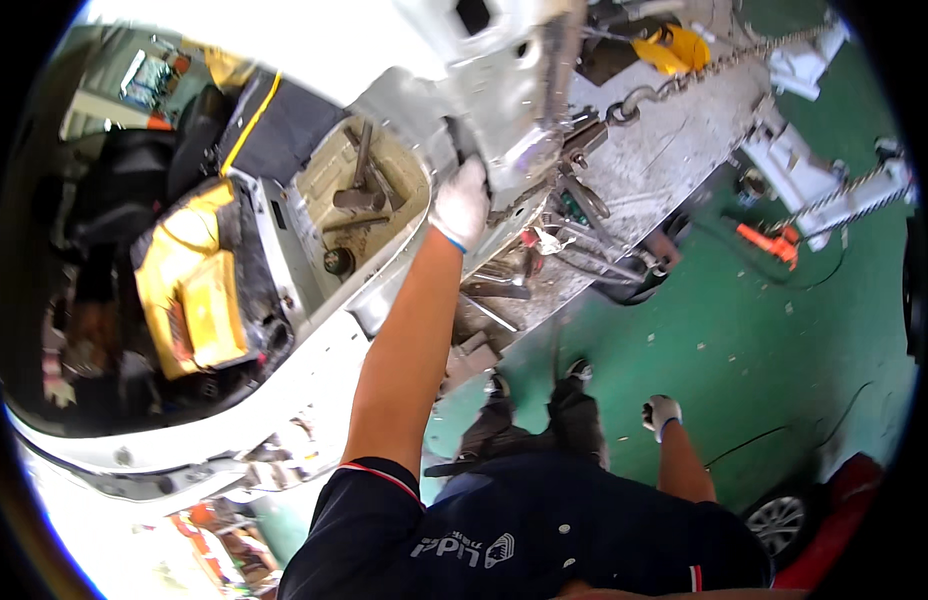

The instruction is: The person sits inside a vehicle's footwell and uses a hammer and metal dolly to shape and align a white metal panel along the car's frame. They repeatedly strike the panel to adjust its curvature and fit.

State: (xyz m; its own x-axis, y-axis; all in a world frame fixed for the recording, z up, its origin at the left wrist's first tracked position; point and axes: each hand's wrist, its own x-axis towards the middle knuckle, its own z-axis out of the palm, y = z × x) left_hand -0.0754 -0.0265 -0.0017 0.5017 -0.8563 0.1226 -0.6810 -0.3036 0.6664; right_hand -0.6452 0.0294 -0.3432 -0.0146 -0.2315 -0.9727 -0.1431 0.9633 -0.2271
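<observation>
My left hand [462, 205], in a white glove, is up against the bare metal body panel [504, 110] at the rear of a white car. Its fingers are curled by a dark gap in the panel, and what they hold, if anything, is hidden. Out to the right, over the green floor, my right hand [663, 411] hangs by my side, also gloved. Its fingers are curled in; a small dark spot shows at them, too small to name. Left of my left hand, a hammer [358, 200] lies in the beige trunk well [409, 170].
A metal platform [654, 140] carries loose hand tools, clamps and a chain [724, 70] with a hook. An orange clamp [772, 243] lies on the green floor [624, 350] beside a cable. Yellow padding [209, 300] fills part of the car opening. A red car [839, 520] stands lower right.
</observation>
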